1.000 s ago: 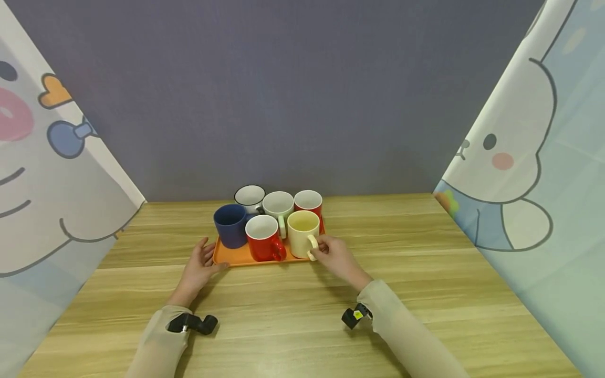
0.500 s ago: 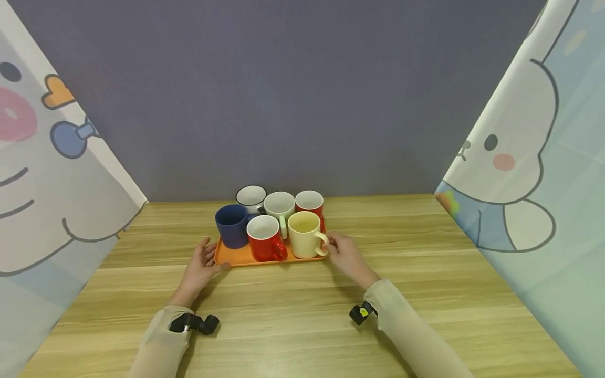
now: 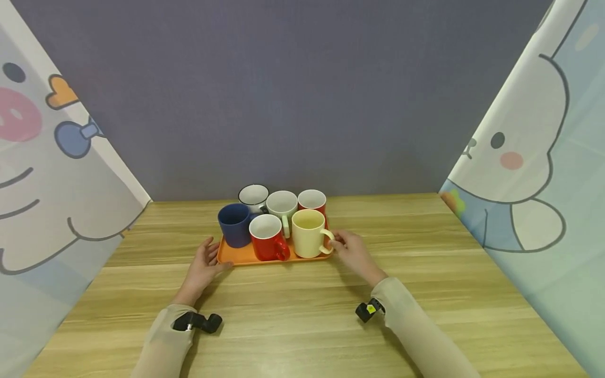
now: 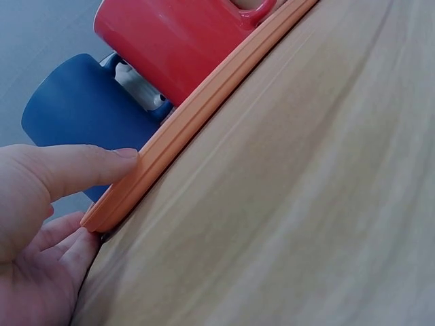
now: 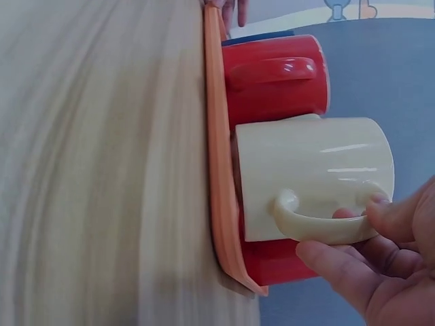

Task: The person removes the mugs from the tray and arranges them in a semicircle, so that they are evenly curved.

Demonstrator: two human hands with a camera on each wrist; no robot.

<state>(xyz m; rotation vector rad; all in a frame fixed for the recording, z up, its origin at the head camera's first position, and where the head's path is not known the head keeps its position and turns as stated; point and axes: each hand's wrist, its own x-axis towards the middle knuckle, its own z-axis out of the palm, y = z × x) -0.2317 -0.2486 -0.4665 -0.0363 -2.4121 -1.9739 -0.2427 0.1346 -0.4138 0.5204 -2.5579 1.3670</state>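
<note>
Several mugs stand upright on an orange tray (image 3: 243, 257). At the tray's front right is a pale yellow mug (image 3: 308, 239), whose handle my right hand (image 3: 355, 254) pinches between thumb and fingers; in the right wrist view the handle (image 5: 323, 225) faces me. My left hand (image 3: 202, 270) grips the tray's front left corner, thumb on the rim and fingers round the side, as the left wrist view shows. A red mug (image 3: 267, 245) with white inside is beside the yellow one. Left of it stands a dark blue mug (image 3: 235, 228).
Behind them on the tray are a white mug with a black rim (image 3: 253, 196), a pale green mug (image 3: 282, 203) and another red mug (image 3: 312, 199). A grey wall (image 3: 298, 100) rises behind the wooden table (image 3: 283, 315); cartoon-printed sheets (image 3: 529, 157) flank it.
The yellow mug has been turned, its handle swinging from the front round to the right, and my right hand has moved rightward with it. My left hand stays at the tray corner.
</note>
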